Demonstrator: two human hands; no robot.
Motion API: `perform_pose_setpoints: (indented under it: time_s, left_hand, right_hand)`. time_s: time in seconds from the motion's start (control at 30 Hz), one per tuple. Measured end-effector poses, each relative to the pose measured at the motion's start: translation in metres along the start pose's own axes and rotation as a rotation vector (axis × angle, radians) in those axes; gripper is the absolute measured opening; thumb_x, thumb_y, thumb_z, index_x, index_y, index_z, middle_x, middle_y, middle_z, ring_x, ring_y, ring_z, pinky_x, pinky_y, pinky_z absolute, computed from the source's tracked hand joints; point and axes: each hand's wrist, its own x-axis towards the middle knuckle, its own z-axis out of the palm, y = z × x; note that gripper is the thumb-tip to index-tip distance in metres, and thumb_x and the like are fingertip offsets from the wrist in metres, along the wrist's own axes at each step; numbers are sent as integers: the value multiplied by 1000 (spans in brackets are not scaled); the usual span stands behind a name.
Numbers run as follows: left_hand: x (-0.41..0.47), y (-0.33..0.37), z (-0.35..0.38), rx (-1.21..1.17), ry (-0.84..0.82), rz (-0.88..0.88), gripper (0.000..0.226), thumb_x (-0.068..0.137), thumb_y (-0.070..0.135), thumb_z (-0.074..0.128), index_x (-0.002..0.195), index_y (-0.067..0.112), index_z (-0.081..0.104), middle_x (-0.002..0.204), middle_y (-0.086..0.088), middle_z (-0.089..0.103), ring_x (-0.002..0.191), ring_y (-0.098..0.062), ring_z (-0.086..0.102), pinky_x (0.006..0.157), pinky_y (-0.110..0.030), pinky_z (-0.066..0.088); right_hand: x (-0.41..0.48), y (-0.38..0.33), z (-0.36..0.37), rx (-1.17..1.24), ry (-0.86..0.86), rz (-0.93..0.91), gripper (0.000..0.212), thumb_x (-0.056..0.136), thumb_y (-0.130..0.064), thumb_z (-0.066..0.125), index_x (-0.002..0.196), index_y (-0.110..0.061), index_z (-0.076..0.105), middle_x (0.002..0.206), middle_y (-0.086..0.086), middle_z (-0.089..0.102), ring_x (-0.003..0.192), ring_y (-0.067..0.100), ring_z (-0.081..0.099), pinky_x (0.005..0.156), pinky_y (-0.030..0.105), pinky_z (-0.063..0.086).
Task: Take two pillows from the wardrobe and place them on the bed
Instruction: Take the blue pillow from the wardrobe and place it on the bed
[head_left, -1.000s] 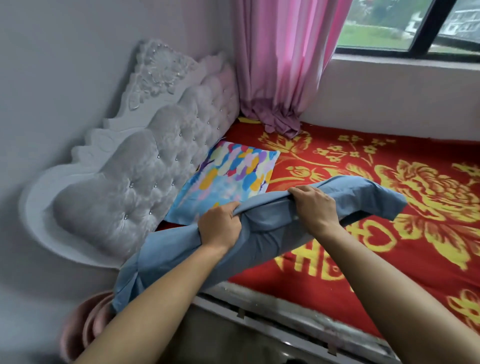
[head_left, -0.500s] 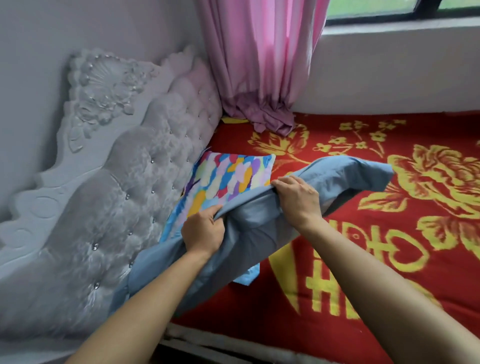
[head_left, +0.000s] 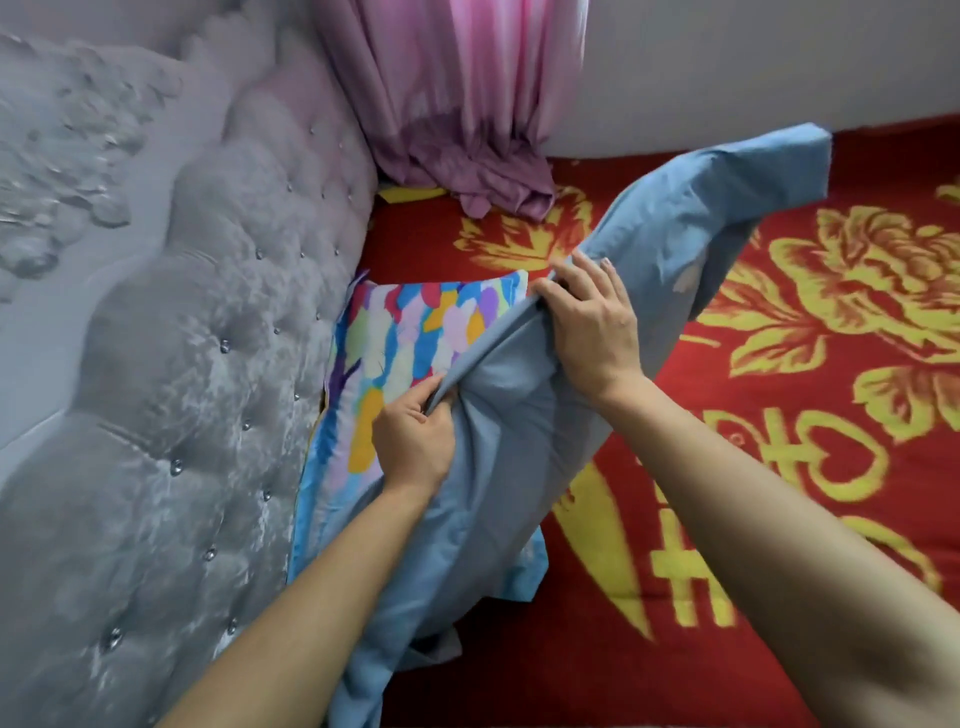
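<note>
Both hands, left hand (head_left: 413, 441) and right hand (head_left: 592, 327), clamped on blue pillow (head_left: 524, 431) above red bedspread (head_left: 779, 467), overlapping multicoloured pillow (head_left: 415, 338) already beside tufted headboard (head_left: 208, 364); only setting down left.

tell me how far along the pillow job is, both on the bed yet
Nearly. Done: the multicoloured pillow lies flat on the red bedspread against the grey tufted headboard. In hand: the blue pillow is held in the grip of both the left hand and the right hand, partly over the first pillow. Left: lay it down and let go.
</note>
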Motion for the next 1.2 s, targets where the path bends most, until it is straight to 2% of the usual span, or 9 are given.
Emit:
perform_pose_setpoints:
  time_s: [0.13,0.27,0.4,0.53,0.73,0.83,0.97,1.07,1.2]
  left_hand:
    - [51,-61,-5,-2,-5,-39,22,87,18,66,107,15,75,93,-2,77,86,-21,69,77,-35,57]
    - [96,-132,3,231,132,-44,23,93,26,58,102,12,73,92,-21,73,85,-39,65,62,-29,34]
    - [128,-209,10,461,-5,122,57,94,52,41,141,21,48,145,-13,50,132,-29,47,107,-40,39]
    - [138,-310,8,756,-256,92,86,83,74,41,153,32,15,163,-7,11,147,-30,19,117,-49,24]
    - [164,-357,9,641,-200,-18,87,74,88,31,147,49,5,160,-16,20,144,-36,25,115,-50,25]
    - [160,-350,9,651,-205,-44,85,72,90,30,143,55,2,160,-14,20,142,-39,28,111,-54,29]
    - [162,-332,7,679,-197,-47,75,81,79,39,147,47,18,138,-19,47,121,-42,51,94,-52,45]
    - [159,-313,1,604,-9,81,52,93,53,51,140,31,49,108,-22,67,98,-43,62,77,-46,50]
    - [158,-286,-20,425,119,69,41,93,37,51,125,15,65,92,-29,69,84,-45,63,72,-46,50]
  right_hand:
    - [-13,-35,94,74,17,177,43,104,-23,43,146,-18,48,159,24,26,149,37,23,122,47,21]
    - [-80,-57,193,141,-317,342,61,103,-46,32,158,-22,19,165,16,9,152,32,8,123,49,13]
    - [-137,-65,269,116,-527,425,66,100,-55,29,158,-27,14,166,11,4,153,28,2,123,50,7]
    - [-127,-95,327,99,-536,335,65,100,-56,29,157,-28,18,166,11,7,153,26,4,124,47,3]
    - [-111,-117,318,94,-297,305,69,94,-61,38,150,-22,41,162,15,24,150,27,22,123,47,9]
    - [-133,-89,289,-62,-225,599,71,93,-64,38,153,-28,34,164,20,11,152,32,11,122,54,9]
    - [-154,-49,262,239,-328,1256,122,59,-87,64,156,-36,11,163,10,18,148,29,26,120,47,24]
    - [-145,-50,253,446,-219,1260,118,55,-75,77,153,-38,22,143,2,49,132,23,48,111,43,39]
    - [-123,-65,235,353,-36,1104,106,66,-63,79,154,-33,28,120,3,48,123,26,51,107,32,38]
